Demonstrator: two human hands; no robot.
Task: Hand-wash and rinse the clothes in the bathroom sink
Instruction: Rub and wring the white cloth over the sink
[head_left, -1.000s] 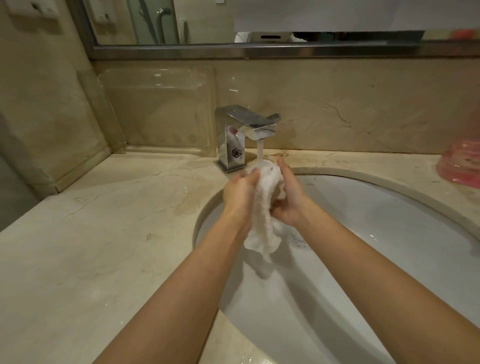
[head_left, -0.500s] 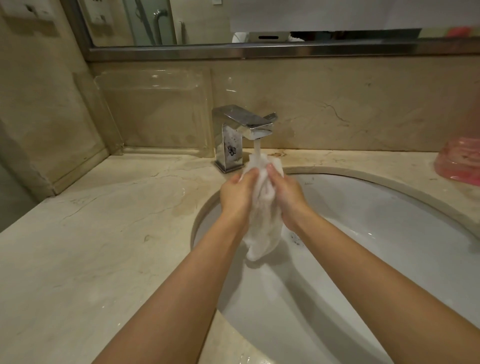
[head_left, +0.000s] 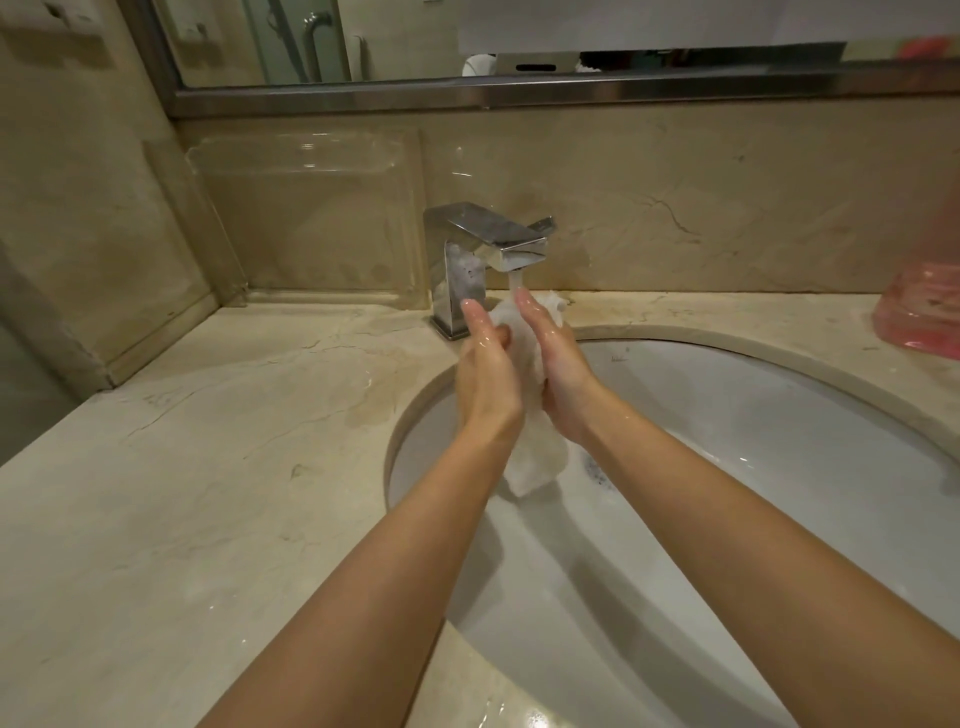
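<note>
A wet white cloth (head_left: 535, 457) is squeezed between my two palms over the back left of the white sink basin (head_left: 779, 415). My left hand (head_left: 485, 374) and my right hand (head_left: 561, 374) press flat against it, fingers straight and pointing up towards the chrome faucet (head_left: 483, 249). Water (head_left: 516, 280) runs from the spout onto my right fingertips and the cloth's top. The cloth's lower end hangs below my wrists; its middle is hidden between my hands.
A beige marble countertop (head_left: 208, 467) surrounds the basin, wet near the front rim. A pink plastic container (head_left: 919, 312) stands at the far right. A clear acrylic shelf (head_left: 311, 208) leans on the back wall at left, below the mirror (head_left: 467, 41).
My fingers have straightened from gripping the cloth to pressing it between flat palms. Both hands rose closer to the spout, and the hanging end of the cloth lifted with them.
</note>
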